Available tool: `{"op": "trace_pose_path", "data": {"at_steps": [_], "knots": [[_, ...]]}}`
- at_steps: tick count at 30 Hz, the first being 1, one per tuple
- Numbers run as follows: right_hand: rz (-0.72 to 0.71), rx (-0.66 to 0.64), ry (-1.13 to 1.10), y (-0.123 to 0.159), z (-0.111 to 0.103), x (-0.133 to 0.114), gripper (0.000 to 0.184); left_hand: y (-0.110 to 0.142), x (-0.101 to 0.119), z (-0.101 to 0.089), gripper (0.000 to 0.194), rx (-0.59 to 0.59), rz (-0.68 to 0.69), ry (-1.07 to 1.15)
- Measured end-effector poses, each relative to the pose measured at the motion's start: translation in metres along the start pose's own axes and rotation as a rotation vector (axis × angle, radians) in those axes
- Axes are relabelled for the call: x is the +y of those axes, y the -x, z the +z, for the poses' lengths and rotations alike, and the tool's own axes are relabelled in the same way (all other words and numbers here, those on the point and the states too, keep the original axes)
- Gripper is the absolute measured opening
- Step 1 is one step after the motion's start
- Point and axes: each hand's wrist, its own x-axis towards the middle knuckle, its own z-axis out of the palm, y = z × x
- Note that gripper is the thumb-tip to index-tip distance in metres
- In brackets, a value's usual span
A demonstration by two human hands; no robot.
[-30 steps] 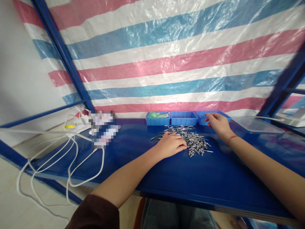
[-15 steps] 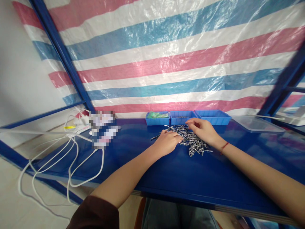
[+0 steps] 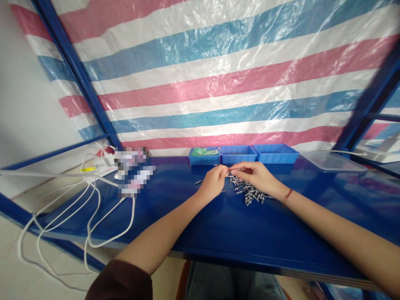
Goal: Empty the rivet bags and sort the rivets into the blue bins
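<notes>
A loose pile of silver blind rivets (image 3: 252, 192) lies on the blue table, partly covered by both hands. My left hand (image 3: 215, 180) is closed at the pile's left side, its thumb and fingertips pressed together. Over the rivets, my right hand (image 3: 254, 175) reaches in from the right with its thumb and forefinger pinched. The fingertips of both hands meet or nearly meet above the pile. Whatever sits between them is too small and too covered to make out.
Behind the pile stand a blue bin with green packets (image 3: 204, 157), a middle bin (image 3: 238, 159) with a few metal pieces, and a right bin (image 3: 275, 157). A clear plastic lid (image 3: 333, 162) lies to the right. White cables (image 3: 134, 216) hang over the table's left end.
My right hand has moved left, and its fingertips have come to those of my left hand. My left hand has lifted off the rivets and closed.
</notes>
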Motion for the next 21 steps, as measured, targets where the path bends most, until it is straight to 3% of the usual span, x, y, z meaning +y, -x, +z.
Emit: {"op": "trace_pose_path", "data": {"at_steps": [5, 12, 21], "knots": [[0.042, 0.082, -0.102, -0.0001, 0.0053, -0.0015, 0.033, 0.0011, 0.0024, 0.001, 0.023, 0.007, -0.025, 0.095], [0.031, 0.074, -0.095, -0.0005, 0.0038, -0.0034, 0.03, 0.0025, 0.0057, 0.0017, 0.029, -0.048, -0.033, 0.206], [0.047, 0.12, -0.113, -0.0005, 0.003, -0.0069, 0.03, 0.0017, 0.0051, 0.0026, 0.023, -0.047, -0.016, 0.205]]}}
